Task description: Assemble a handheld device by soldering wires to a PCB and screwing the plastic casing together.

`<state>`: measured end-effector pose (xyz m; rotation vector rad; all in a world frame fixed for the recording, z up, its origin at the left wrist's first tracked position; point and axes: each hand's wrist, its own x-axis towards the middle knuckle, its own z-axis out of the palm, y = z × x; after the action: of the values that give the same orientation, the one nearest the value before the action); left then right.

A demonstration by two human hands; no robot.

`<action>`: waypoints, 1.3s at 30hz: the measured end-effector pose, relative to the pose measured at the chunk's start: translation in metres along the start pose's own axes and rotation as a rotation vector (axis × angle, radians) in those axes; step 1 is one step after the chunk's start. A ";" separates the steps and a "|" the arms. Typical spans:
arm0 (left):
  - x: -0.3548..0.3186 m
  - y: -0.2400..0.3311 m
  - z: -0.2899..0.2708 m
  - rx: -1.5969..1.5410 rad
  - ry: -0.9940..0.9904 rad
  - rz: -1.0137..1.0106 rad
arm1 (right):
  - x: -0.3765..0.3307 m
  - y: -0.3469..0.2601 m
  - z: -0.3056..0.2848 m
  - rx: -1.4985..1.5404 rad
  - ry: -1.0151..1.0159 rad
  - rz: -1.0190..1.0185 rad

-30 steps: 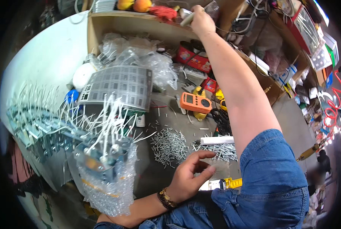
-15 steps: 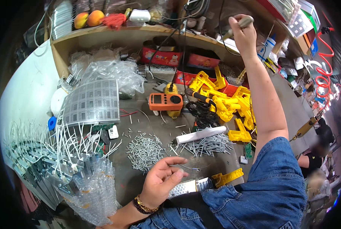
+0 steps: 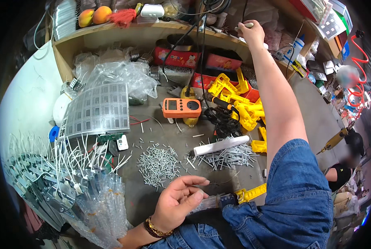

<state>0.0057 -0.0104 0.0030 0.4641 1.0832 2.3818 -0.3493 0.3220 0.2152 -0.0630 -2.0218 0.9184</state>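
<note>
My right hand [image 3: 254, 34] is stretched out to the wooden shelf at the back. Its fingers are closed on a small pale, rod-like object [image 3: 248, 25] whose kind I cannot make out. My left hand [image 3: 179, 203] is low and near me, its fingers loosely curled and apart with nothing visible in them. Just right of it lies a clear and dark piece [image 3: 218, 201], partly hidden, beside a yellow plastic part [image 3: 252, 192]. Beyond the left hand is a heap of short metal pins [image 3: 157, 165]. A white roll [image 3: 221, 145] rests on a pile of longer screws [image 3: 231, 159].
An orange meter [image 3: 181, 108] stands mid-table, with yellow plastic housings [image 3: 239, 108] to its right. At left are metal strips with white wires [image 3: 69, 182], bubble wrap [image 3: 106, 207] and a printed sheet [image 3: 96, 110]. A yellow electric screwdriver [image 3: 335, 140] hangs at right; a person is beyond.
My right hand has moved left and slightly down along the shelf, still holding the pale object. My left hand has shifted slightly right and down.
</note>
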 end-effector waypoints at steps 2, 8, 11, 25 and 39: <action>-0.002 0.002 0.002 0.022 0.003 -0.003 | 0.010 0.016 0.004 -0.419 -0.062 -0.243; 0.008 0.000 0.000 0.204 0.039 0.018 | 0.001 0.022 -0.009 -0.792 0.089 -0.435; 0.017 -0.010 -0.002 0.325 0.048 0.057 | -0.043 0.011 -0.053 -0.461 0.041 -0.767; -0.008 -0.094 0.060 1.473 -0.659 0.351 | -0.458 0.020 -0.328 -0.147 -0.971 -0.044; -0.055 -0.141 0.097 1.566 -0.729 0.246 | -0.421 0.040 -0.369 -0.289 -0.614 -0.054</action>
<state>0.1382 0.0994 -0.0504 1.7897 2.2792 0.7797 0.1679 0.4098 0.0150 0.1313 -2.7016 0.6483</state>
